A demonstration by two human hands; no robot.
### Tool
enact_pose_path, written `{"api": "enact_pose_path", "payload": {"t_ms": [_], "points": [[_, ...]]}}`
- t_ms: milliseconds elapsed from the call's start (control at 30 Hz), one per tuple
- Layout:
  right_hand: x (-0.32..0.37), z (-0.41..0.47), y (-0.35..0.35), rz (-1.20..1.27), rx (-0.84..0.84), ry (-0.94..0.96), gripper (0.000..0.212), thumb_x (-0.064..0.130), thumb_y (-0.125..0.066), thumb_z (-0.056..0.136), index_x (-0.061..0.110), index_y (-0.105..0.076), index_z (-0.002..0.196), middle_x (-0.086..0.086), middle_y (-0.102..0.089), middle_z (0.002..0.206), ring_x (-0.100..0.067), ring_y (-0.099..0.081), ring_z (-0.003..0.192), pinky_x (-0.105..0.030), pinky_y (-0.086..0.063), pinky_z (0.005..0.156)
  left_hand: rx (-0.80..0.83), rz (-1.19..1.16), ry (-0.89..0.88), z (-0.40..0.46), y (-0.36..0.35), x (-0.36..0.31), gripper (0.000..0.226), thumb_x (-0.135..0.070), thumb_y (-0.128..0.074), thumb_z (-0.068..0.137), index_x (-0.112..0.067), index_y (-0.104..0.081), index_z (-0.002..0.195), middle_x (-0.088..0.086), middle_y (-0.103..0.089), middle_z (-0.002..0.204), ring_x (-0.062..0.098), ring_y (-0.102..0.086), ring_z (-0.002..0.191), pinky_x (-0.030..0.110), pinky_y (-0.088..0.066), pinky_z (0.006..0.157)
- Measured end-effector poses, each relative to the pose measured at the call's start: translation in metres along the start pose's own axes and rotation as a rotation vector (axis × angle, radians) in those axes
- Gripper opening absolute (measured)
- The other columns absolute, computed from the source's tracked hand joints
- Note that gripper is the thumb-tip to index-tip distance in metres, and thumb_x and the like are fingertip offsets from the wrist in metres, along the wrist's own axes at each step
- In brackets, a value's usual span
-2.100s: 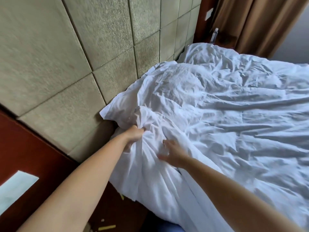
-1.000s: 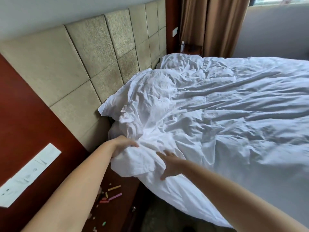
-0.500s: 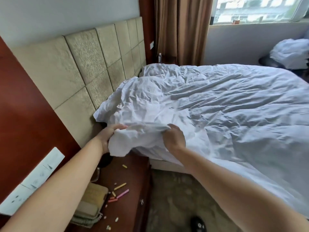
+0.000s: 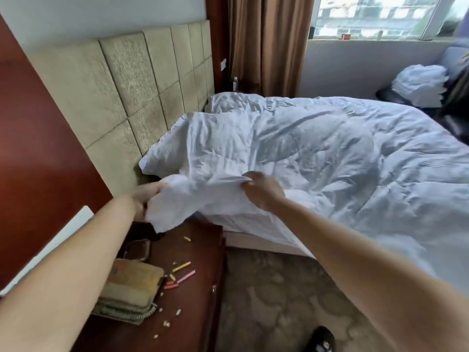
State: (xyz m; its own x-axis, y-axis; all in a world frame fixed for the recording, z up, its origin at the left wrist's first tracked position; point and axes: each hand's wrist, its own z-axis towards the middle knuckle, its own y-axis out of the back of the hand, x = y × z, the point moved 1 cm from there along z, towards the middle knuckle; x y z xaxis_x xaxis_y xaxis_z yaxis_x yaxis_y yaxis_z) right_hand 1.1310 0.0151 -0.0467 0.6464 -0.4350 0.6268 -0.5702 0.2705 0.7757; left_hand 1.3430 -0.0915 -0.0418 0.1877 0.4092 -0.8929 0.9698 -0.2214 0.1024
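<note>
A crumpled white duvet (image 4: pixel 317 153) covers the bed, which stands against a padded beige headboard (image 4: pixel 121 92). Its near top corner is lifted off the mattress and hangs over the bedside table. My left hand (image 4: pixel 148 196) grips that corner from the left, the cloth bunched around its fingers. My right hand (image 4: pixel 262 190) pinches a fold of the same edge a little further right, knuckles up. A white pillow (image 4: pixel 162 158) lies against the headboard just behind the lifted corner.
A dark wooden bedside table (image 4: pixel 193 288) stands below my left arm, with an old beige telephone (image 4: pixel 132 288) and several scattered chalk pieces (image 4: pixel 181 266). Patterned carpet (image 4: pixel 274 301) lies beside the bed. Brown curtains (image 4: pixel 269 44), a window and a pile of white linen (image 4: pixel 418 85) are at the back.
I have stepped back from the bed, so the view widened. Both hands took hold of the duvet's corner and lifted it up and toward me, off the mattress.
</note>
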Motion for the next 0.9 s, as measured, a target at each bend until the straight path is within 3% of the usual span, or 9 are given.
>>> {"api": "enact_pose_path", "payload": {"t_ms": [33, 100, 233, 333, 400, 533, 600, 767, 900], "points": [[-0.002, 0.009, 0.013, 0.112, -0.148, -0.018, 0.035, 0.028, -0.046, 0.09, 0.024, -0.06, 0.121, -0.009, -0.064, 0.12, -0.029, -0.058, 0.111, -0.03, -0.042, 0.081, 0.183, -0.032, 0.008, -0.003, 0.0, -0.013, 0.045, -0.023, -0.04, 0.101, 0.008, -0.069, 0.087, 0.008, -0.063, 0.053, 0.03, -0.061, 0.068, 0.029, -0.049, 0.061], [-0.004, -0.009, -0.001, 0.111, -0.155, -0.002, 0.037, 0.035, -0.041, 0.093, 0.025, -0.056, 0.125, -0.007, -0.062, 0.124, -0.03, -0.057, 0.112, -0.032, -0.044, 0.087, 0.308, -0.18, 0.029, -0.006, 0.0, -0.011, 0.034, -0.026, -0.041, 0.098, -0.005, -0.066, 0.105, 0.009, -0.069, 0.066, 0.02, -0.067, 0.06, 0.024, -0.052, 0.055], [-0.035, -0.078, -0.102, 0.0, 0.511, -0.215, 0.056, 0.05, -0.035, 0.097, 0.006, -0.056, 0.124, -0.017, -0.057, 0.128, -0.032, -0.053, 0.119, -0.034, -0.04, 0.097, 0.313, -0.379, 0.061, -0.01, -0.016, 0.062, 0.039, -0.041, -0.046, 0.094, -0.012, -0.07, 0.102, 0.015, -0.07, 0.104, 0.023, -0.07, 0.082, 0.036, -0.051, 0.083], [-0.051, -0.07, -0.099, 0.029, 0.379, -0.237, 0.06, 0.057, -0.034, 0.095, 0.009, -0.059, 0.121, -0.015, -0.06, 0.124, -0.032, -0.056, 0.114, -0.034, -0.042, 0.093, 0.278, -0.516, 0.166, -0.02, -0.014, 0.099, 0.056, -0.061, -0.048, 0.087, -0.013, -0.06, 0.113, 0.007, -0.068, 0.104, 0.029, -0.067, 0.083, 0.04, -0.052, 0.08], [-0.046, -0.064, -0.089, -0.063, 0.265, -0.105, 0.053, 0.057, -0.031, 0.096, 0.018, -0.058, 0.121, -0.011, -0.062, 0.123, -0.031, -0.057, 0.112, -0.033, -0.041, 0.087, 0.259, -0.51, 0.18, -0.024, -0.024, 0.106, 0.079, -0.071, -0.059, 0.072, -0.012, -0.055, 0.125, 0.008, -0.063, 0.119, 0.033, -0.063, 0.101, 0.049, -0.048, 0.092], [-0.022, -0.053, -0.079, -0.129, 0.238, 0.14, 0.043, 0.048, -0.035, 0.097, 0.024, -0.049, 0.131, -0.009, -0.06, 0.125, -0.031, -0.056, 0.112, -0.034, -0.041, 0.083, 0.127, -0.404, 0.137, -0.009, -0.05, 0.09, 0.11, -0.062, -0.078, 0.051, -0.017, -0.037, 0.143, 0.006, -0.059, 0.121, 0.025, -0.062, 0.093, 0.044, -0.051, 0.083], [-0.019, -0.053, -0.081, -0.229, 0.286, 0.217, 0.039, 0.045, -0.037, 0.097, 0.02, -0.052, 0.123, -0.01, -0.061, 0.12, -0.032, -0.057, 0.108, -0.034, -0.039, 0.077, 0.021, -0.383, 0.16, 0.018, -0.06, 0.087, 0.132, -0.052, -0.092, 0.038, -0.024, -0.025, 0.148, 0.003, -0.056, 0.129, 0.025, -0.062, 0.103, 0.045, -0.052, 0.088], [-0.045, -0.062, -0.08, -0.11, 0.222, 0.192, 0.036, 0.042, -0.047, 0.092, 0.023, -0.055, 0.122, -0.005, -0.059, 0.114, -0.027, -0.053, 0.11, -0.033, -0.04, 0.081, -0.361, -0.154, 0.102, -0.01, -0.082, 0.059, 0.069, -0.012, -0.062, 0.078, -0.008, -0.031, 0.14, 0.014, -0.053, 0.128, 0.033, -0.056, 0.111, 0.039, -0.049, 0.09], [-0.092, -0.055, -0.071, -0.29, 0.01, -0.071, 0.047, 0.034, -0.055, 0.086, 0.019, -0.047, 0.13, -0.007, -0.051, 0.123, -0.028, -0.044, 0.12, -0.035, -0.039, 0.094, -0.399, -0.331, 0.178, -0.006, -0.104, 0.054, 0.06, -0.005, -0.05, 0.075, -0.005, -0.037, 0.133, 0.014, -0.054, 0.125, 0.034, -0.056, 0.109, 0.042, -0.049, 0.094]]}}
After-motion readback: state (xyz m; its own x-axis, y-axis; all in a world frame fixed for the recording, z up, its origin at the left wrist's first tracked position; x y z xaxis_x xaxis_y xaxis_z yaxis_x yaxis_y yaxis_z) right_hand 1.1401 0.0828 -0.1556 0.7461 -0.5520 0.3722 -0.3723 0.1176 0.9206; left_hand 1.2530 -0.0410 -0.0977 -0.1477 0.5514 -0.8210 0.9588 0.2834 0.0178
